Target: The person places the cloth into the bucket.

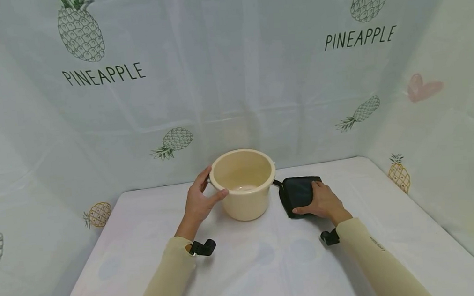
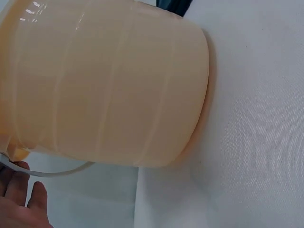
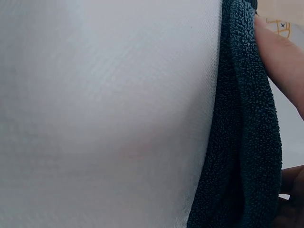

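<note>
A cream plastic bucket (image 1: pixel 246 206) stands upright near the table's back edge, its open top showing a bare inside. My left hand (image 1: pixel 201 200) holds it at its left side, thumb at the front of the rim and fingers spread toward the back. The left wrist view shows its fingertips (image 2: pixel 40 192) beside the thin handle (image 2: pixel 57 174). Right of the bucket lies a folded dark terry towel (image 1: pixel 298 194), with a narrow dark strip reaching toward the bucket. My right hand (image 1: pixel 324 201) grips the towel's right part, thumb along the front edge; the right wrist view shows the towel's looped pile (image 3: pixel 259 118).
A pale cloth covers the table (image 1: pixel 268 267). Close behind it hangs a curtain (image 1: pixel 222 74) printed with pineapples, which also rises on both sides. A dark wrist camera (image 1: pixel 203 248) sits on the left wrist and another camera (image 1: pixel 329 237) on the right.
</note>
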`<state>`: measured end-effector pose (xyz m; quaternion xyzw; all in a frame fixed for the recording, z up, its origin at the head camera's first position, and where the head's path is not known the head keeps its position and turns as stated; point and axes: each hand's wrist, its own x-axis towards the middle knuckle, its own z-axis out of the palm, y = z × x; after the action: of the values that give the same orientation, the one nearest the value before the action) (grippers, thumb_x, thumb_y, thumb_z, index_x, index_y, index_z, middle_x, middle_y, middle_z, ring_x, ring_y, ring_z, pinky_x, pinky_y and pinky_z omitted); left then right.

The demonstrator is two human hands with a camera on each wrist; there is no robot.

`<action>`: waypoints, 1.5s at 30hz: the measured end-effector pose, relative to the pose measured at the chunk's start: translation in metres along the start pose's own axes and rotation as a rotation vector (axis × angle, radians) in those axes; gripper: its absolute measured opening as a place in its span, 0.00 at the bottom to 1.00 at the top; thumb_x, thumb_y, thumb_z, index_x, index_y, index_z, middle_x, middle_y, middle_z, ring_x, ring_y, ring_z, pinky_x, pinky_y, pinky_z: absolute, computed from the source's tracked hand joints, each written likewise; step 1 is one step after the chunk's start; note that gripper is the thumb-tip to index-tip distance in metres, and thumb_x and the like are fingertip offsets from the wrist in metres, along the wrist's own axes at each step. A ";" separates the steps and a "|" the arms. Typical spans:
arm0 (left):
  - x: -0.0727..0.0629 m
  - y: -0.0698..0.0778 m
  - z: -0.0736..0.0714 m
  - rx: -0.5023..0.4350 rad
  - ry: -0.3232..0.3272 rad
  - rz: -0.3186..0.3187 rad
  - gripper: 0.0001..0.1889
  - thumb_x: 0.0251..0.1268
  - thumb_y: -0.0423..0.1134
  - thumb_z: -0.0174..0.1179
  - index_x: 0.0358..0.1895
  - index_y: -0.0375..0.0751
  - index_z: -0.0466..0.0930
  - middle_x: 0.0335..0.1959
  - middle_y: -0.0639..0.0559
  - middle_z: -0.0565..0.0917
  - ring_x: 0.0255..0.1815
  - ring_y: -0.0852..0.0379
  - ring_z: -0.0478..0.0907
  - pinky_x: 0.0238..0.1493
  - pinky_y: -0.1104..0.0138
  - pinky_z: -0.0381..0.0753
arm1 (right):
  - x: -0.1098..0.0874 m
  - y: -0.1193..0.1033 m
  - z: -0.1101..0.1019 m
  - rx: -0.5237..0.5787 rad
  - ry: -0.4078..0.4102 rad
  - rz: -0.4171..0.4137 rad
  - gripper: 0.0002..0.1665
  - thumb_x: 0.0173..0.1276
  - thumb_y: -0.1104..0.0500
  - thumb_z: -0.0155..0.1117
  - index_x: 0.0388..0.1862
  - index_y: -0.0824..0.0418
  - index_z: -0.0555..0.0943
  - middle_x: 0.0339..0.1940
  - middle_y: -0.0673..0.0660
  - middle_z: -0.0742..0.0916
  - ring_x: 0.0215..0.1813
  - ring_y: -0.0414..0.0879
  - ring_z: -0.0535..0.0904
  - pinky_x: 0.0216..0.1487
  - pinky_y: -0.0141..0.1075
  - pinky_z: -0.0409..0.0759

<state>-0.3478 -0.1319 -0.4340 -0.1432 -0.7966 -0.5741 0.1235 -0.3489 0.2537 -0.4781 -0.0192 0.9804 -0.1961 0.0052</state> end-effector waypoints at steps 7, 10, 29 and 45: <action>-0.001 -0.001 0.000 -0.029 0.007 0.007 0.49 0.61 0.40 0.78 0.83 0.42 0.60 0.83 0.49 0.62 0.83 0.50 0.59 0.83 0.57 0.58 | -0.002 0.002 0.000 0.016 0.040 -0.021 0.76 0.50 0.28 0.81 0.76 0.82 0.60 0.74 0.82 0.68 0.73 0.77 0.66 0.70 0.67 0.72; -0.001 -0.002 0.001 -0.023 0.008 0.007 0.49 0.61 0.41 0.78 0.83 0.43 0.60 0.83 0.50 0.62 0.83 0.49 0.59 0.83 0.56 0.59 | -0.003 0.002 0.000 0.023 0.056 -0.029 0.72 0.51 0.32 0.83 0.75 0.82 0.63 0.72 0.82 0.70 0.72 0.77 0.68 0.70 0.66 0.72; -0.003 -0.001 0.002 -0.042 0.021 0.039 0.49 0.61 0.39 0.77 0.83 0.40 0.60 0.83 0.47 0.62 0.83 0.47 0.59 0.83 0.53 0.58 | -0.010 -0.005 -0.001 0.107 0.098 0.039 0.59 0.54 0.45 0.86 0.72 0.80 0.69 0.69 0.79 0.77 0.69 0.75 0.73 0.69 0.65 0.74; -0.008 0.004 0.002 -0.035 0.028 0.019 0.48 0.62 0.41 0.77 0.83 0.42 0.60 0.84 0.48 0.61 0.84 0.46 0.56 0.83 0.53 0.57 | -0.021 -0.008 -0.001 0.164 0.175 0.067 0.42 0.58 0.53 0.84 0.65 0.75 0.79 0.61 0.77 0.83 0.58 0.70 0.80 0.58 0.62 0.81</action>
<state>-0.3389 -0.1293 -0.4341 -0.1447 -0.7833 -0.5888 0.1374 -0.3281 0.2473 -0.4742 0.0310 0.9579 -0.2761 -0.0725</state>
